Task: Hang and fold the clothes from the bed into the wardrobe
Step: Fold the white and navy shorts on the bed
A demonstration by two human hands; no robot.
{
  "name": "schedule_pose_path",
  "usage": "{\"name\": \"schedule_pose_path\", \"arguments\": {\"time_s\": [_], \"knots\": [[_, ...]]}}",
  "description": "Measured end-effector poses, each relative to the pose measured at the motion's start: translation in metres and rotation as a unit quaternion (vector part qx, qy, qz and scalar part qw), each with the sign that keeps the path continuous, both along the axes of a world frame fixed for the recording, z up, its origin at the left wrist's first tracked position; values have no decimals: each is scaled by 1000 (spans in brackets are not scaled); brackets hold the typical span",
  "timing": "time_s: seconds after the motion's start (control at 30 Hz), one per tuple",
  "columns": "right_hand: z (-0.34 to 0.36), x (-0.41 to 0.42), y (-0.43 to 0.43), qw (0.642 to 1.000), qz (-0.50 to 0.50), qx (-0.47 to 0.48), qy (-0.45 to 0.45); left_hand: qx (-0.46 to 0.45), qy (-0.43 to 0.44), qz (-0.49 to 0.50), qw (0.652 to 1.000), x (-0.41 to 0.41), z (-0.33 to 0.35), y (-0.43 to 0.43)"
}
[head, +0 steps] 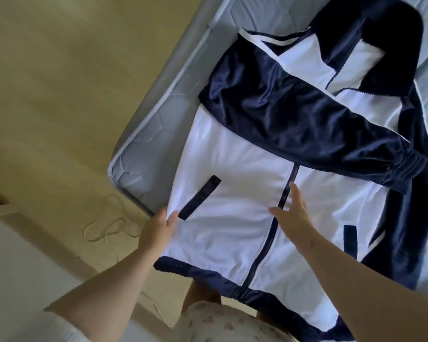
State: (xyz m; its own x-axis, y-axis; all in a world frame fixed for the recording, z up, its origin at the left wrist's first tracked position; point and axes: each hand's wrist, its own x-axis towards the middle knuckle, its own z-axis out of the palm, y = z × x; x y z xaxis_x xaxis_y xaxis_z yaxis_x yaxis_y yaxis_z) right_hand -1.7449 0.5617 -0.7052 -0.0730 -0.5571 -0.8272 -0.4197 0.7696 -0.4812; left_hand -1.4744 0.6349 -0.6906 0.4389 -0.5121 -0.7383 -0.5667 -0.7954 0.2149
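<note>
A white and navy zip jacket (232,169) lies face up on the light blue mattress (143,154), its hem hanging over the near edge. One navy sleeve (307,122) is folded across the chest. My left hand (158,230) pinches the jacket's left side edge beside the navy pocket strip (200,197). My right hand (294,218) lies flat with straight fingers on the white front, by the navy zip (272,233).
The mattress corner (116,169) points toward me at the left. Beige floor (47,95) spreads to the left, with a thin pale cord (109,228) coiled on it. A white surface (8,255) is at the lower left.
</note>
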Motion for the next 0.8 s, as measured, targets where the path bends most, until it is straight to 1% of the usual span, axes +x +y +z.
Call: {"name": "schedule_pose_path", "arguments": {"time_s": [0.13,0.23,0.27,0.33,0.4,0.47,0.5,0.53,0.6,0.63,0.67,0.73,0.8], "knots": [[4,2,6,1000,0,14,1,3,-48,-51,998,6,1,-11],[7,-2,7,1000,-17,12,5,-27,-92,-16,995,-11,5,-29],[9,-5,7,1000,-25,10,11,-40,-120,-18,992,-18,7,-36],[13,-13,7,999,-42,1,34,-59,-170,-72,981,-37,14,-49],[18,-27,6,996,-62,-5,64,-73,-165,-150,972,-61,19,-62],[24,-47,5,992,-89,-18,90,-81,-129,-235,960,-89,21,-76],[28,-58,5,989,-104,-26,106,-81,-92,-260,958,-105,21,-83],[31,-70,5,984,-123,-30,126,-74,-39,-262,961,-122,20,-91],[37,-95,6,971,-167,-37,164,-38,92,-194,976,-160,22,-106],[40,-108,8,964,-193,-40,179,-24,147,-154,977,-179,23,-113],[42,-121,9,955,-217,-42,196,-20,184,-136,973,-199,22,-118],[43,-144,14,937,-236,-50,254,-30,216,-171,961,-234,20,-123],[40,-168,18,918,-227,-45,321,-34,229,-222,947,-262,19,-127]]}}
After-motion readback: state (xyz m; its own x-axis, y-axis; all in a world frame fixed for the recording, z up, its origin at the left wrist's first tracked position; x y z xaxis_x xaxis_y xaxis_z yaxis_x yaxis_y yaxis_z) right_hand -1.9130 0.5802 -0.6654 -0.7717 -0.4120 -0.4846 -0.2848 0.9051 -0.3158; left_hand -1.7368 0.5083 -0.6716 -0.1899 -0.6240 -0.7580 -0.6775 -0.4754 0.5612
